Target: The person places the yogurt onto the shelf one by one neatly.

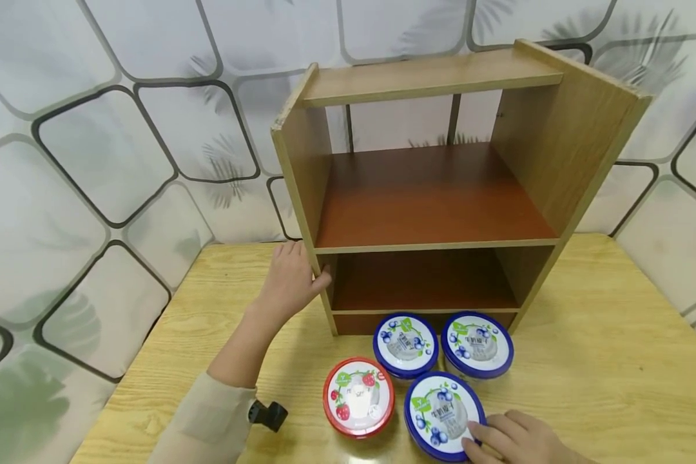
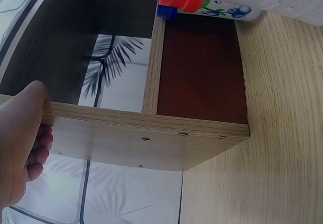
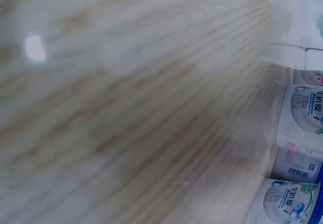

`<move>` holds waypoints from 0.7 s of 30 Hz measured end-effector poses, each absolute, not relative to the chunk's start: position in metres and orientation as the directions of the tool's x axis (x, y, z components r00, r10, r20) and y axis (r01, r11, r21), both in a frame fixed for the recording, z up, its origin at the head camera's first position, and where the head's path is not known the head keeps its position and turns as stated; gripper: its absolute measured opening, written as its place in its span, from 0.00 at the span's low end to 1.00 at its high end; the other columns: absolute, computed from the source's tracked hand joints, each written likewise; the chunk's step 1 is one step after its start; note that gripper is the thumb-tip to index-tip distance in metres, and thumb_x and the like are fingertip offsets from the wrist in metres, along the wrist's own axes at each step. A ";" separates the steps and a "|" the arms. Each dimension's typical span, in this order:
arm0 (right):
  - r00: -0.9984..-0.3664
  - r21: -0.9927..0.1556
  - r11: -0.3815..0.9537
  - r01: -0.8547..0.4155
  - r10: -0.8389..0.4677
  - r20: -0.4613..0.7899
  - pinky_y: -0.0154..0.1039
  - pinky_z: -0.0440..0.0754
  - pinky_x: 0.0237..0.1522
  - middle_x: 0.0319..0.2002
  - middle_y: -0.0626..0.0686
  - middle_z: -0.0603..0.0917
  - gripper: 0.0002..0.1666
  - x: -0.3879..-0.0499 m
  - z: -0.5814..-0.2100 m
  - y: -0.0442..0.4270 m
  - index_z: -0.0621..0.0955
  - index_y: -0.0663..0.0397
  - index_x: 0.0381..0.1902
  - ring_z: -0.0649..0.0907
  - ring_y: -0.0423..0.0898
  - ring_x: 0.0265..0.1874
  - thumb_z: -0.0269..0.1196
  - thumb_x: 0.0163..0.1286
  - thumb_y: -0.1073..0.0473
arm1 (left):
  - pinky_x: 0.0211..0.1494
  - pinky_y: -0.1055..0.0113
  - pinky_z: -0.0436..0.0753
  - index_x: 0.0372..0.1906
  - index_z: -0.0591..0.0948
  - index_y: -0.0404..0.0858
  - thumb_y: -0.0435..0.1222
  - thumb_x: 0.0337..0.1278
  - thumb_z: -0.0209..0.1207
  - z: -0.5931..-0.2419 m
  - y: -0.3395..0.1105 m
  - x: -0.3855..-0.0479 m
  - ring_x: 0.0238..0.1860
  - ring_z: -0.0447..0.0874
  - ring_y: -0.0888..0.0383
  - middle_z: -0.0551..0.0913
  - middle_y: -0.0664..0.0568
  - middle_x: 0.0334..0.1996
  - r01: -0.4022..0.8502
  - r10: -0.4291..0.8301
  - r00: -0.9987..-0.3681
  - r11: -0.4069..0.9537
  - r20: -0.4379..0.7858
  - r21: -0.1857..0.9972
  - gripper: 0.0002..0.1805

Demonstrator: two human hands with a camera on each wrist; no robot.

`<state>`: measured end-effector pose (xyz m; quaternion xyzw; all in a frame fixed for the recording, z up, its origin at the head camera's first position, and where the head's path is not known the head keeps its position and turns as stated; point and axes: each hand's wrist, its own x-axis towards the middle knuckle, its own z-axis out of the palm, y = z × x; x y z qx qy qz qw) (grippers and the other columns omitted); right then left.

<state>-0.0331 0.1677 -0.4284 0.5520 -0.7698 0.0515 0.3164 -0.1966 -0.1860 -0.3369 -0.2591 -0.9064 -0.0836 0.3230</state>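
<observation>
My left hand (image 1: pixel 292 274) grips the left side panel of a small wooden shelf unit (image 1: pixel 586 142). In the left wrist view its thumb lies over the panel's front edge, with the fingers curled outside. Near the table's front, the fingertips of my right hand (image 1: pixel 516 438) rest on the lid of the nearest blue-lidded tub (image 1: pixel 441 409). Two more blue-lidded tubs, a left one (image 1: pixel 406 345) and a right one (image 1: pixel 477 345), stand against the shelf's base. Beside them is a red-lidded tub (image 1: pixel 359 396) with strawberries on its label. My right hand is out of the right wrist view.
The shelf has a red-brown middle board (image 1: pixel 435 187) and a lower compartment (image 1: pixel 423 280). It stands on a light wooden table (image 1: pixel 603 361), in front of a patterned wall (image 1: pixel 122 129). A black strap piece (image 1: pixel 269 414) sits at my left cuff.
</observation>
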 end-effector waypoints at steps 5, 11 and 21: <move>-0.138 0.290 0.379 -0.879 -0.784 0.606 0.34 0.78 0.28 0.35 0.45 0.86 0.21 -0.036 -0.431 0.168 0.84 0.45 0.38 0.83 0.41 0.30 0.47 0.71 0.43 | 0.41 0.54 0.69 0.38 0.72 0.31 0.38 0.47 0.58 -0.338 -0.186 -0.195 0.34 0.74 0.43 0.77 0.42 0.29 0.527 0.414 -0.647 0.849 0.640 -0.016 0.16; -0.049 0.313 0.343 -0.886 -0.740 0.671 0.35 0.77 0.24 0.31 0.47 0.86 0.21 -0.043 -0.429 0.169 0.85 0.48 0.34 0.82 0.43 0.27 0.50 0.71 0.44 | 0.41 0.53 0.69 0.38 0.72 0.30 0.38 0.48 0.57 -0.337 -0.186 -0.195 0.35 0.74 0.43 0.77 0.41 0.30 0.523 0.406 -0.669 0.852 0.622 0.007 0.16; -0.017 0.299 0.308 -0.903 -0.723 0.691 0.35 0.78 0.26 0.32 0.48 0.86 0.22 -0.045 -0.422 0.171 0.86 0.54 0.33 0.82 0.43 0.28 0.50 0.72 0.47 | 0.42 0.54 0.68 0.39 0.72 0.30 0.39 0.49 0.56 -0.337 -0.185 -0.195 0.35 0.74 0.43 0.76 0.41 0.31 0.521 0.394 -0.692 0.852 0.605 0.042 0.16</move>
